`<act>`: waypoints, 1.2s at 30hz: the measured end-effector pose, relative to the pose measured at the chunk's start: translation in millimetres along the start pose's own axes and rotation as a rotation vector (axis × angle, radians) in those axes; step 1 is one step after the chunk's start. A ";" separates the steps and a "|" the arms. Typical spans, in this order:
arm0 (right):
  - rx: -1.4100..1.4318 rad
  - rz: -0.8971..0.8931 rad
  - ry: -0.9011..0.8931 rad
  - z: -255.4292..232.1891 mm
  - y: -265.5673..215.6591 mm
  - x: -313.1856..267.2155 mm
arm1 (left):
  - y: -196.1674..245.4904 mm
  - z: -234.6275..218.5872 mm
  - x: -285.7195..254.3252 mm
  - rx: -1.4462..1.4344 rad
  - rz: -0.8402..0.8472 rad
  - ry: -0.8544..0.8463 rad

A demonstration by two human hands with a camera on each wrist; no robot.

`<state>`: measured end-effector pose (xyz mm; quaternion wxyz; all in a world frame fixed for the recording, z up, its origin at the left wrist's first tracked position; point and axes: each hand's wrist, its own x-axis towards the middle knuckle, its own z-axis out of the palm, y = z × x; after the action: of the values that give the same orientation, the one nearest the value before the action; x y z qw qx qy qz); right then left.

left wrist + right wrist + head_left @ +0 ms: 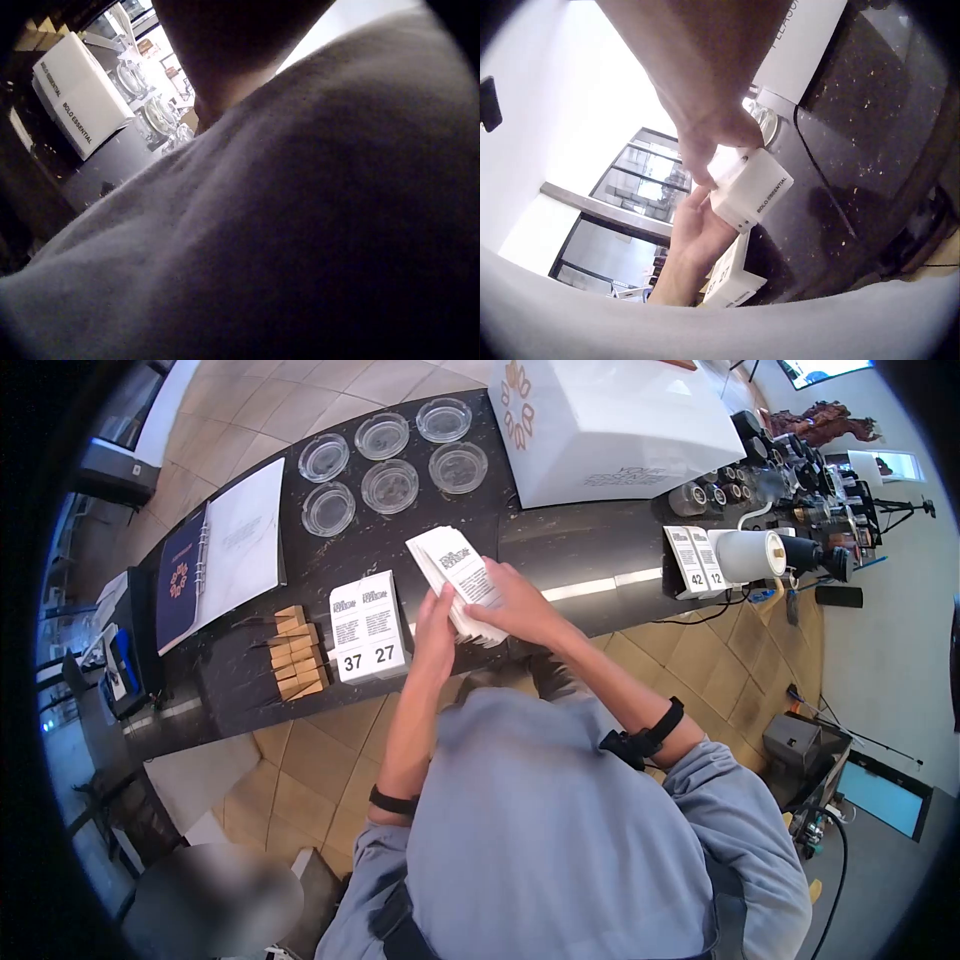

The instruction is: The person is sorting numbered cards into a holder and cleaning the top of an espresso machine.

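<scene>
Both hands gripped stack of white cards [460, 575] above dark counter [560, 545]: right hand [515, 605] clasped it, left hand [435, 630] pinched edge; card read "BOLO ESSENTIAL"; nearby cards [368, 630] numbered 37, 27

Glossy black speckled stone on the counter [560, 540], clear shiny glass ashtrays [389, 485], raw matt wooden blocks [296, 652], smooth white paper cards [458, 575] in hand, and a soft matt grey cloth shirt [560, 830].
</scene>
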<state>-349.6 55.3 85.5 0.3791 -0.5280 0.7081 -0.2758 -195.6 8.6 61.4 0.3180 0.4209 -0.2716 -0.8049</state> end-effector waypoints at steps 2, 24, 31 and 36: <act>-0.022 -0.014 0.006 -7.0 -5.7 1.3 | 0.9 1.2 1.3 0.018 0.012 -0.060; 0.132 0.181 0.241 -63.0 80.6 -42.9 | -44.1 58.2 17.1 0.205 -0.054 -0.194; -0.302 0.527 0.408 -145.7 188.9 -79.8 | -101.8 97.7 47.6 0.366 -0.138 -0.283; -0.359 0.500 0.471 -156.5 204.8 -75.6 | -143.4 137.3 62.1 0.465 -0.146 -0.232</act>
<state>-577.8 185.6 29.8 0.1633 -0.3194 0.9196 -0.1604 -380.5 79.1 -2.6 0.1205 0.4061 -0.4526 -0.7847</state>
